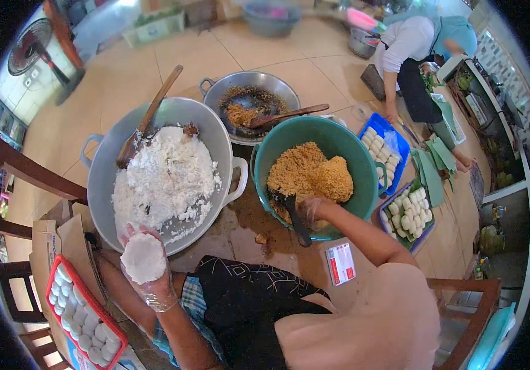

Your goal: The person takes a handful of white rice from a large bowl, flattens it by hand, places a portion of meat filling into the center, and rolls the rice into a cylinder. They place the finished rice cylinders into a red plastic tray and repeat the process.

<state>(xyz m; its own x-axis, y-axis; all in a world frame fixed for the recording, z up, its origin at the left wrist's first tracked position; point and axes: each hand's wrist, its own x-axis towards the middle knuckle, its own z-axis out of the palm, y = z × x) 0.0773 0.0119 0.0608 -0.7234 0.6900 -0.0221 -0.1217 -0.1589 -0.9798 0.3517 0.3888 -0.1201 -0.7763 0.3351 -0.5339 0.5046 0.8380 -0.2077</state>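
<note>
On the palm of my left hand (154, 284), which wears a clear plastic glove, rests a flattened round of white rice dough (143, 259). Beside it a large aluminium pan (186, 111) holds a heap of crumbly white rice (168, 166) and a wooden paddle (159, 99). My right hand (313, 210), also in a clear glove, reaches into a green plastic basin (311, 125) at the edge of the golden-brown crumbly filling (297, 166). Its fingers are mostly hidden. A black spatula (295, 217) leans in the basin next to that hand.
A metal wok (288, 85) with brown residue stands behind. Blue (402, 134) and purple (415, 247) trays of white rolls lie right, near banana leaves (431, 175) and a bending person (408, 55). A red tray (119, 330) holds white rounds at left.
</note>
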